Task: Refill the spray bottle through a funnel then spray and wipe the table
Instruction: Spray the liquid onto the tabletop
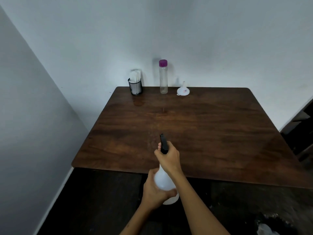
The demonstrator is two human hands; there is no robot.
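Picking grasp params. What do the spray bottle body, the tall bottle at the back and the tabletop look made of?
Spray bottle: body looks like matte, milky translucent plastic; black head, likely plastic too.
Tall bottle: clear and see-through, purple cap; plastic or glass, cannot tell which.
Table: dark brown wood grain with a soft sheen; solid wood or veneer is unclear.

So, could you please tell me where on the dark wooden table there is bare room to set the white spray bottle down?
Nearly all of the dark wooden table is bare, from its near edge to the back row. Only the far edge is crowded: black mesh holder, clear bottle with purple cap, white funnel. Both hands hold the white spray bottle.
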